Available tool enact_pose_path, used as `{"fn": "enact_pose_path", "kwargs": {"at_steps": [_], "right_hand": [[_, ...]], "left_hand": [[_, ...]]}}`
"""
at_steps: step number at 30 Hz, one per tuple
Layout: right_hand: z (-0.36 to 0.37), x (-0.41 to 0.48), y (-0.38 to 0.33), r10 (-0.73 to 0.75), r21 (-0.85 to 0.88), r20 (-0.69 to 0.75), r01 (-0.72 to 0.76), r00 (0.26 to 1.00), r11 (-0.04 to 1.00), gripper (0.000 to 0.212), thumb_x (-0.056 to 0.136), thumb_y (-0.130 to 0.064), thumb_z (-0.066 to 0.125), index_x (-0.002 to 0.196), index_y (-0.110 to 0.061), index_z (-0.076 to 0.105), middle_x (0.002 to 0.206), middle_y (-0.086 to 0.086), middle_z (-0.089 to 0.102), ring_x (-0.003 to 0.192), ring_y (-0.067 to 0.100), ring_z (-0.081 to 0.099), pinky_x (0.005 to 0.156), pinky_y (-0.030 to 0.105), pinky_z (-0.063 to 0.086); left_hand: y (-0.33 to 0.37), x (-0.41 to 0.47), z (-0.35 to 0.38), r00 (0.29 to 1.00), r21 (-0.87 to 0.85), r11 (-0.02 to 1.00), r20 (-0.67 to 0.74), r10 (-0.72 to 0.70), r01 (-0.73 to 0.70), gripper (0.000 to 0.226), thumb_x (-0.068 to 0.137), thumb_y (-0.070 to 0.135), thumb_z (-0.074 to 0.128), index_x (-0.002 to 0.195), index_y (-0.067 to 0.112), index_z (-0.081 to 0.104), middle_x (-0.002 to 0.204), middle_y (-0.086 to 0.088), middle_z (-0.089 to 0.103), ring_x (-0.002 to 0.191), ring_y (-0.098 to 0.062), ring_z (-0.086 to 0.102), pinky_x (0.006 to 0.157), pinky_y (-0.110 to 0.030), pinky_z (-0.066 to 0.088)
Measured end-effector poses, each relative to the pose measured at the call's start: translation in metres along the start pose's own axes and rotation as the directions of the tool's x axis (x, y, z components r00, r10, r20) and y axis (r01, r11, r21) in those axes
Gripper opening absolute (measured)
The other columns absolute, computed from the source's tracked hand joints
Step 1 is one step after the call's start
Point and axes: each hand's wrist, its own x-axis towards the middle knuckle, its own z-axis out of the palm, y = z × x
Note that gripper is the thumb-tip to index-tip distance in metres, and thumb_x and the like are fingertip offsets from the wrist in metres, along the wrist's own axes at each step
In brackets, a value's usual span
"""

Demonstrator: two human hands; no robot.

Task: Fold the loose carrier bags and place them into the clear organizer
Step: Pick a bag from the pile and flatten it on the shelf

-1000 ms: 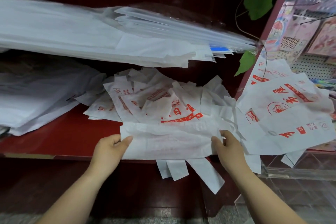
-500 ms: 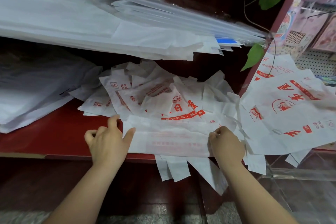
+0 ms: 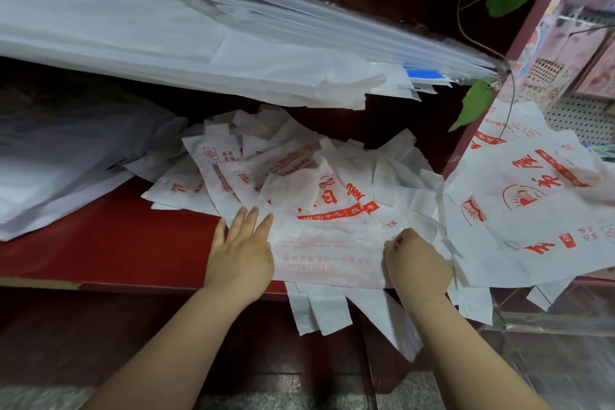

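White film, thin and slippery. Left hand lies flat with fingers straight, pressing the left end of the folded bag. Right hand is curled, pinching the right end. The bag sits at the near edge of the red tabletop. White strips hang over the lip below it; can't tell whose handles they are.

Risks:
- The fold could spring open if the left palm lifts before the right has a fuller grip.
- The loose pile just behind touches the bag, so a lift may drag neighbours along.
- The clear organizer is near right, with a large printed bag draped over its top. That likely blocks the drop-in and could slide off if bumped.
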Motion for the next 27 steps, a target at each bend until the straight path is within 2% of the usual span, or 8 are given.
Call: {"fn": "enact_pose_path", "kwargs": {"at_steps": [2, 5, 8, 11, 13, 14, 23, 27], "right_hand": [[-0.002, 0.0, 0.0, -0.015, -0.017, -0.009, 0.015, 1.0, 1.0, 0.027, 0.096, -0.021, 0.034, 0.113, -0.007, 0.049, 0.057, -0.003, 0.034, 0.066, 0.023, 0.049, 0.049, 0.02, 0.026], [-0.011, -0.006, -0.005, -0.103, -0.015, -0.193, 0.102, 0.976, 0.995, 0.022, 0.084, -0.015, 0.056, 0.103, -0.004, 0.054, 0.073, 0.006, 0.058, 0.077, 0.032, 0.061, 0.068, 0.032, 0.044], [-0.001, -0.017, -0.024, -0.372, -0.006, -0.401, 0.403, 0.838, 0.915, 0.023, 0.068, -0.01, 0.065, 0.09, -0.003, 0.067, 0.096, 0.02, 0.067, 0.089, 0.04, 0.065, 0.076, 0.051, 0.051], [0.004, -0.039, -0.059, -0.649, 0.1, -0.1, 0.656, 0.754, 0.748, 0.056, 0.08, -0.033, 0.028, 0.118, -0.006, 0.058, 0.134, 0.022, 0.048, 0.125, 0.035, 0.047, 0.104, 0.048, 0.032], [0.005, -0.048, -0.071, -0.698, 0.184, 0.141, 0.674, 0.702, 0.716, 0.068, 0.087, -0.045, 0.012, 0.144, -0.011, 0.025, 0.155, 0.013, 0.009, 0.143, 0.024, 0.009, 0.113, 0.034, -0.004], [0.007, -0.048, -0.072, -0.686, 0.187, 0.231, 0.66, 0.69, 0.727, 0.062, 0.094, -0.045, 0.014, 0.147, -0.014, 0.013, 0.156, 0.008, -0.001, 0.144, 0.019, -0.002, 0.113, 0.031, -0.01], [-0.008, -0.021, -0.012, -0.452, 0.104, 0.362, 0.446, 0.815, 0.889, 0.054, 0.1, -0.037, 0.021, 0.148, -0.016, 0.006, 0.156, 0.004, -0.003, 0.144, 0.017, -0.005, 0.114, 0.031, -0.004], [-0.015, -0.02, 0.005, -0.364, 0.139, 0.12, 0.348, 0.923, 0.927, 0.053, 0.091, -0.036, 0.029, 0.131, -0.003, 0.041, 0.142, 0.019, 0.036, 0.134, 0.031, 0.03, 0.106, 0.037, 0.024]], "left_hand": [[0.0, 0.001, 0.0, 0.998, -0.001, 0.999, 0.053, -0.041, 0.041, 0.05, 0.1, 0.028, 0.017, 0.147, 0.022, 0.0, 0.156, 0.0, -0.006, 0.142, -0.014, -0.013, 0.113, -0.037, -0.01], [0.001, 0.002, 0.0, 0.991, 0.003, 0.999, 0.123, -0.046, 0.046, 0.051, 0.1, 0.031, 0.013, 0.147, 0.021, -0.003, 0.156, 0.0, -0.009, 0.142, -0.013, -0.013, 0.113, -0.036, -0.01], [0.002, 0.002, -0.001, 0.988, -0.007, 0.999, 0.147, -0.051, 0.052, 0.052, 0.099, 0.032, 0.013, 0.147, 0.02, -0.004, 0.155, 0.0, -0.01, 0.142, -0.013, -0.012, 0.114, -0.035, -0.008], [0.002, 0.001, -0.001, 0.986, 0.01, 0.998, 0.16, -0.055, 0.054, 0.052, 0.099, 0.032, 0.013, 0.147, 0.02, -0.003, 0.155, 0.0, -0.009, 0.142, -0.013, -0.011, 0.114, -0.035, -0.006], [0.002, 0.001, -0.002, 0.984, 0.014, 0.998, 0.169, -0.056, 0.054, 0.052, 0.099, 0.033, 0.013, 0.147, 0.021, -0.004, 0.155, 0.0, -0.01, 0.142, -0.013, -0.011, 0.114, -0.036, -0.006], [0.002, 0.001, -0.002, 0.983, 0.011, 0.998, 0.174, -0.056, 0.055, 0.052, 0.099, 0.033, 0.013, 0.147, 0.021, -0.004, 0.155, 0.0, -0.01, 0.142, -0.013, -0.011, 0.114, -0.036, -0.006], [0.003, 0.001, -0.004, 0.983, 0.005, 0.998, 0.174, -0.065, 0.065, 0.053, 0.099, 0.032, 0.013, 0.147, 0.02, -0.006, 0.155, -0.002, -0.011, 0.142, -0.015, -0.012, 0.114, -0.037, -0.006], [0.002, 0.003, -0.006, 0.983, -0.065, 0.992, 0.16, -0.093, 0.104, 0.059, 0.098, 0.038, 0.025, 0.147, 0.021, -0.002, 0.156, -0.004, -0.005, 0.143, -0.018, -0.006, 0.114, -0.036, -0.002]]}}
